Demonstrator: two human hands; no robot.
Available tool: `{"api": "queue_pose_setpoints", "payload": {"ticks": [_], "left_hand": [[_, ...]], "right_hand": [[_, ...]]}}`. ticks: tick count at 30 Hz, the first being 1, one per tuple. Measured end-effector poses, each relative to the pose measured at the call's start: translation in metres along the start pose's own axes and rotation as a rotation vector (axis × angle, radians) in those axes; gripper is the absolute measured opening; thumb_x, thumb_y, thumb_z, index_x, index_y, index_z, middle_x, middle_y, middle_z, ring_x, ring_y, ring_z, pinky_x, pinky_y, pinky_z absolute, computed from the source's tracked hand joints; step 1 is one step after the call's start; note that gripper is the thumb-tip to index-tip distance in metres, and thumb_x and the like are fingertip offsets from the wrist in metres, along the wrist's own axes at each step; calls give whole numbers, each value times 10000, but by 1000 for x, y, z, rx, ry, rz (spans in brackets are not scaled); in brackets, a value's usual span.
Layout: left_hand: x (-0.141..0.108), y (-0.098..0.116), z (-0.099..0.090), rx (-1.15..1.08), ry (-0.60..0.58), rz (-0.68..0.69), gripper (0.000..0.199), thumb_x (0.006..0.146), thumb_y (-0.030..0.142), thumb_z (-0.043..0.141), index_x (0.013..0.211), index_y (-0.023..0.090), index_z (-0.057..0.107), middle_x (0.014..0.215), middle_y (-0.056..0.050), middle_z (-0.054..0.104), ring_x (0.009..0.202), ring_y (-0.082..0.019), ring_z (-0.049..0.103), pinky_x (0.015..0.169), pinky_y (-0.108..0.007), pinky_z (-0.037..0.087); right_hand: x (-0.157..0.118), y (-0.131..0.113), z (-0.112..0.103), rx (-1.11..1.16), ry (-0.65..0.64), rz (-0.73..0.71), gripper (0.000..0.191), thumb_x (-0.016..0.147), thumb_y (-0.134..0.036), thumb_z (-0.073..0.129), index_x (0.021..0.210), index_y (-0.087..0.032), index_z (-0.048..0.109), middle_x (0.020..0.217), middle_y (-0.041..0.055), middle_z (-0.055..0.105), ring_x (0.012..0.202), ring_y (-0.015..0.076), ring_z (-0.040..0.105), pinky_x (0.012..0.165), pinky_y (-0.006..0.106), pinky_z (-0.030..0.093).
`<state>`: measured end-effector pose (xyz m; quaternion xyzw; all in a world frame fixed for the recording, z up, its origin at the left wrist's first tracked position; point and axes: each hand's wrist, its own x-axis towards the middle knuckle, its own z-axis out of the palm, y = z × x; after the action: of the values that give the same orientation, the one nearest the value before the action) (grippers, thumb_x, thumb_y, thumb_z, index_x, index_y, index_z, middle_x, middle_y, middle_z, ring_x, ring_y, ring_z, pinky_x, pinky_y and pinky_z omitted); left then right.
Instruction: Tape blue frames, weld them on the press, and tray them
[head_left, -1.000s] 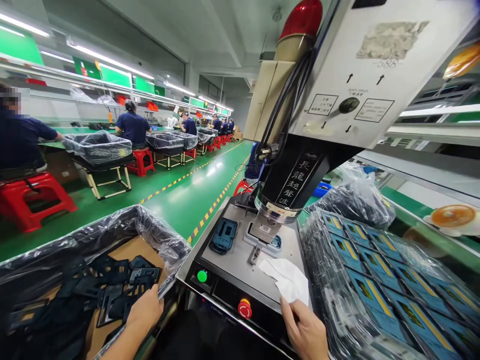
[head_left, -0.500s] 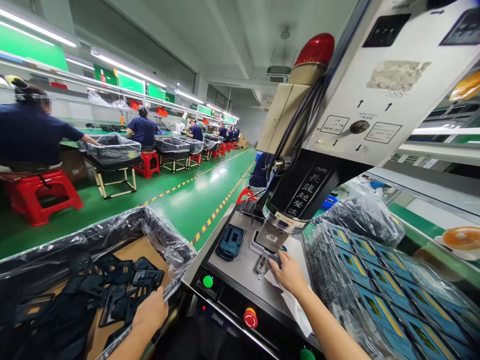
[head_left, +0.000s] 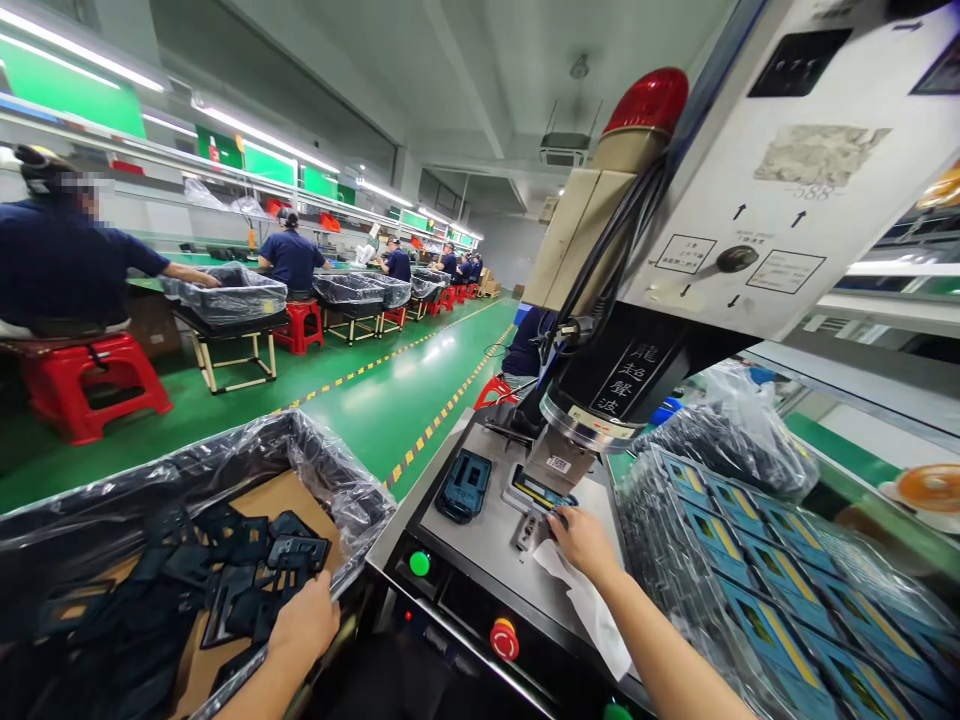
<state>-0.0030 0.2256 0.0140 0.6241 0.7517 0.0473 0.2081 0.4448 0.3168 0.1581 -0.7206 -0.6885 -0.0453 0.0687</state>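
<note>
My right hand (head_left: 589,543) reaches to the ultrasonic welding press, its thumb and fingers closed on the near right end of a blue plastic cover (head_left: 529,488) with a yellow strip. The cover sits in a fixture under the metal press head (head_left: 555,462), which partly hides it. A small metal block (head_left: 527,530) is fixed beside my fingers. My left hand (head_left: 306,618) is curled at the near rim of a lined bin, close to dark plastic parts (head_left: 296,555); its fingertips are hidden. Left of the fixture lies a dark blue plastic housing (head_left: 463,485).
A plastic-lined bin (head_left: 330,465) stands at left. Stacked trays of blue covers (head_left: 757,560) stand at right. A green button (head_left: 420,563) and red emergency stop (head_left: 504,638) are on the press front. White paper (head_left: 600,625) lies below my right forearm. Co-workers sit along the far line.
The press head has risen slightly, showing more of the blue cover and its yellow strip. My right hand stays at the cover's end. My left hand has barely moved.
</note>
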Motion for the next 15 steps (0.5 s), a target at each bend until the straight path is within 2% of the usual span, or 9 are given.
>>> {"api": "queue_pose_setpoints", "payload": {"ticks": [6, 15], "left_hand": [[0, 0, 1, 0, 2, 16, 218, 866, 210, 393, 1038, 179, 524, 1052, -140, 653, 967, -312, 657, 829, -451, 483], [2, -2, 3, 12, 12, 13, 227, 858, 210, 411, 1056, 175, 517, 1047, -137, 647, 962, -307, 658, 822, -444, 489]], "right_hand": [[10, -1, -3, -17, 17, 21, 368, 928, -366, 430, 1004, -170, 732, 983, 127, 709, 942, 251, 650, 821, 333, 437], [17, -20, 8, -19, 114, 84, 399, 934, -410, 430, 994, -166, 740, 998, 146, 689, 965, 271, 627, 827, 350, 429]]}}
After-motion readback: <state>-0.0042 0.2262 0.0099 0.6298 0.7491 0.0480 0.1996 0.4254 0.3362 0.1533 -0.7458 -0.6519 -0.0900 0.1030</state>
